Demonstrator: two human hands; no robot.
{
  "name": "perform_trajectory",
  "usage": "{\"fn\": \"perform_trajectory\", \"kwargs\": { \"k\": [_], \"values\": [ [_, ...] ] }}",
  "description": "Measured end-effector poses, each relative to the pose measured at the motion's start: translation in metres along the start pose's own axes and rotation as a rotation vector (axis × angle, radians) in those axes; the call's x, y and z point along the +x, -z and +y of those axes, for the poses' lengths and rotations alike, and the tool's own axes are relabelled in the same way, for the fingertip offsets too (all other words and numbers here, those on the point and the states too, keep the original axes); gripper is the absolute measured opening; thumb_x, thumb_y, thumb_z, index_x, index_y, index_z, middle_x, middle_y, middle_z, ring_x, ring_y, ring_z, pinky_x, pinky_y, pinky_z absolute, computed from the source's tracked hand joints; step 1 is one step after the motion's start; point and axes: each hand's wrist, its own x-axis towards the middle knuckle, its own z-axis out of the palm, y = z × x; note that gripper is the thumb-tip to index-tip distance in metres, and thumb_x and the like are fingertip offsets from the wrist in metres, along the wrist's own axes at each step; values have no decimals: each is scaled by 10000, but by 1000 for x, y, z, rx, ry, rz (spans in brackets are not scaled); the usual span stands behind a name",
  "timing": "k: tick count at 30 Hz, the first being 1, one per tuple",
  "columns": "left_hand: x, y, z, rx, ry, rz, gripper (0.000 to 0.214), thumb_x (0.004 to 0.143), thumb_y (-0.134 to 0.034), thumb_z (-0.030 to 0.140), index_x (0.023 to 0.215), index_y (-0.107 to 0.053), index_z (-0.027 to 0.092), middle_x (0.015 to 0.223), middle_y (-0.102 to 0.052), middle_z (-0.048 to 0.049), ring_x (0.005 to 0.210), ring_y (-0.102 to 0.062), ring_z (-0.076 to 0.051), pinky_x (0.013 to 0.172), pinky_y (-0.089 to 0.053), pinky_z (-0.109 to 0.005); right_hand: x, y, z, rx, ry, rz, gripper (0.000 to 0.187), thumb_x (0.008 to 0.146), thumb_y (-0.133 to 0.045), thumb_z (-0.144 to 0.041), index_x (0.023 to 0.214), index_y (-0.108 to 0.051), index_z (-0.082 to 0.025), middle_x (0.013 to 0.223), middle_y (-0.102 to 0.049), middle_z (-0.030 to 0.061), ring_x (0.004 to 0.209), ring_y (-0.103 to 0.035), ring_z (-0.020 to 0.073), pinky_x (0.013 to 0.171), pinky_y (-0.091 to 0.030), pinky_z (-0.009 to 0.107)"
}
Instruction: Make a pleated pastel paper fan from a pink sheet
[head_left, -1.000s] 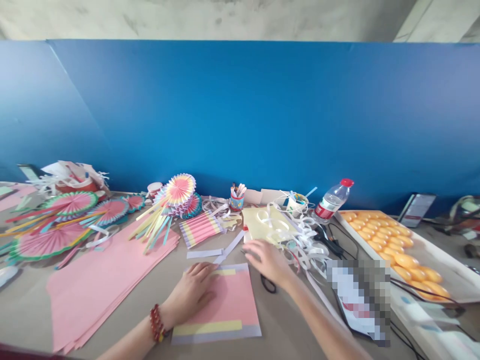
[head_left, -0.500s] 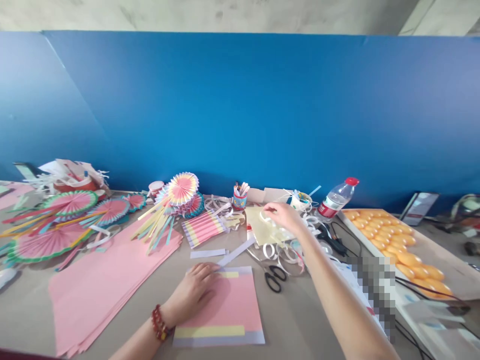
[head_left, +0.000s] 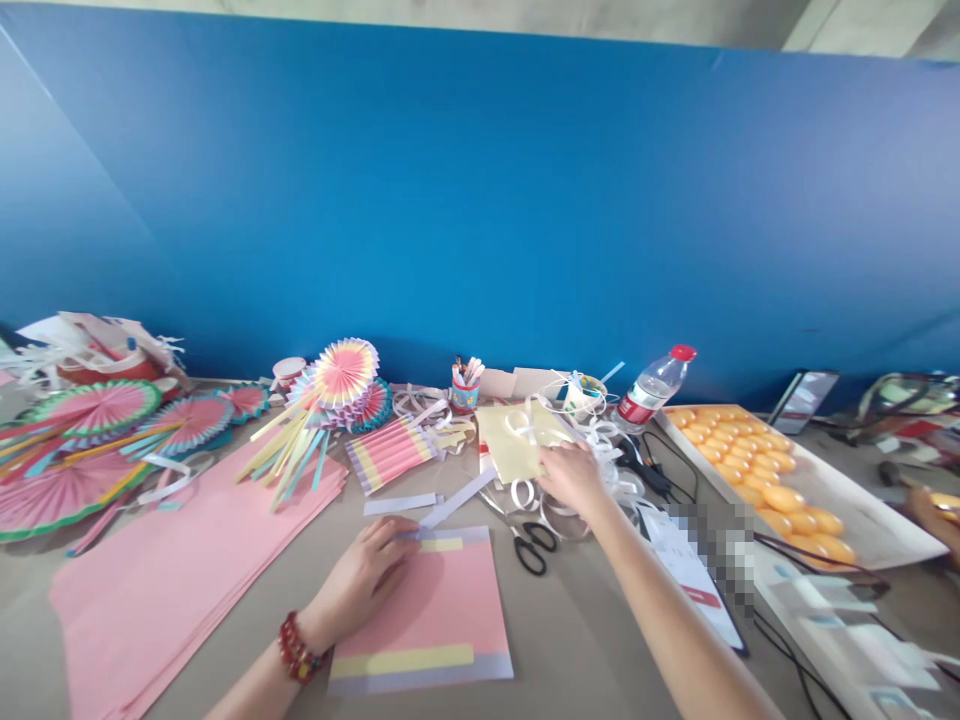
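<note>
My left hand (head_left: pixel 367 575) lies with fingers stretched out over the upper left of a pink sheet (head_left: pixel 450 600) with yellow and lavender bands. A lavender paper strip (head_left: pixel 461 498) runs out from beside its fingertips. Another lavender strip (head_left: pixel 400 504) lies just beyond. Farther right, my right hand (head_left: pixel 571 475) reaches out, its bent fingers closed at the lower right corner of a pale yellow paper (head_left: pixel 510 445); the thumb is mostly hidden. A white curled strip (head_left: pixel 527 425) rests on that paper. Black-handled scissors (head_left: pixel 534 548) lie between the hands, their blades pointing away.
Stacked pink sheets (head_left: pixel 180 590) and folded paper rosettes (head_left: pixel 345 375) lie left. Beyond stand a pen cup (head_left: pixel 465 388) and a tilted bottle (head_left: pixel 656 388). White strips (head_left: pixel 600 440) tangle near my right hand. A phone (head_left: pixel 690 575), cables and a tray (head_left: pixel 885 530) of orange domes are right.
My right hand has come back toward me, off the white curled strip and onto the yellow paper's corner. My left hand stays on the pink sheet. The whole view has shifted slightly.
</note>
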Motion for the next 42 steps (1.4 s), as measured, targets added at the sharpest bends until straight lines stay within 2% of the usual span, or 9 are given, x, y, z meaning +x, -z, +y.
{"fn": "perform_trajectory", "kwargs": {
  "k": [6, 11, 16, 20, 26, 30, 33, 37, 42],
  "values": [
    [2, 0, 1, -10, -11, -6, 250, 954, -407, 169, 1085, -613, 219, 1210, -605, -101, 1141, -556, -226, 976, -481, -389, 3, -12, 5, 6, -8, 1, 195, 792, -539, -132, 935, -659, -184, 848, -716, 81, 923, -624, 225, 847, -349, 318],
    [2, 0, 0, -5, -22, 6, 253, 958, -411, 178, 1093, -621, 222, 1188, -619, -95, 1108, -572, -218, 955, -489, -377, 1, -9, 14, 28, 8, -14, 196, 824, -508, -176, 940, -658, -223, 857, -721, 30, 891, -627, 186, 793, -353, 272],
    [2, -2, -1, 5, -17, -4, 248, 964, -410, 189, 1087, -624, 217, 1190, -616, -92, 1104, -569, -215, 962, -479, -384, -2, -7, 8, -27, -34, 7, 176, 844, -510, -265, 876, -665, -188, 846, -716, 83, 942, -609, 254, 870, -332, 354],
    [1, -3, -3, 13, -11, -17, 248, 967, -407, 185, 1076, -628, 214, 1200, -609, -93, 1106, -561, -214, 965, -472, -389, -1, -11, -3, -59, -53, 27, 193, 789, -543, -184, 939, -657, -142, 911, -713, 138, 987, -597, 284, 928, -306, 402],
    [0, -4, -4, 17, -27, -18, 253, 960, -406, 174, 1059, -636, 207, 1203, -603, -102, 1102, -558, -218, 961, -473, -400, 1, -15, -3, -27, -58, 83, 263, 777, -482, -75, 963, -656, -139, 774, -705, 128, 874, -641, 268, 943, -316, 419],
    [0, -4, -5, 18, -15, -26, 248, 954, -415, 173, 1057, -638, 212, 1208, -601, -97, 1107, -557, -219, 968, -471, -404, 1, -11, 8, 39, -53, 126, 365, 786, -492, -121, 1129, -614, -155, 803, -709, 97, 828, -653, 247, 885, -389, 373],
    [0, -4, -5, 11, -10, -28, 249, 954, -416, 173, 1075, -630, 213, 1215, -598, -97, 1113, -556, -222, 970, -471, -410, 1, -9, 18, 235, -53, 208, 431, 822, -479, -185, 1249, -539, -182, 860, -711, 56, 823, -661, 211, 790, -454, 310],
    [0, 0, -2, -23, 0, -6, 250, 966, -405, 189, 1080, -626, 211, 1223, -591, -107, 1117, -561, -221, 956, -485, -396, 1, -11, 26, 768, -33, 396, 457, 814, -522, -245, 1269, -536, -205, 836, -691, 26, 799, -653, 196, 796, -485, 324],
    [3, 15, 9, -56, -3, 30, 240, 970, -417, 209, 1103, -617, 221, 1228, -589, -106, 1136, -565, -214, 959, -490, -378, -2, -19, 30, 1024, -72, 410, 592, 817, -571, -294, 1391, -450, -218, 808, -666, 10, 766, -624, 180, 771, -496, 326]
  ]
}}
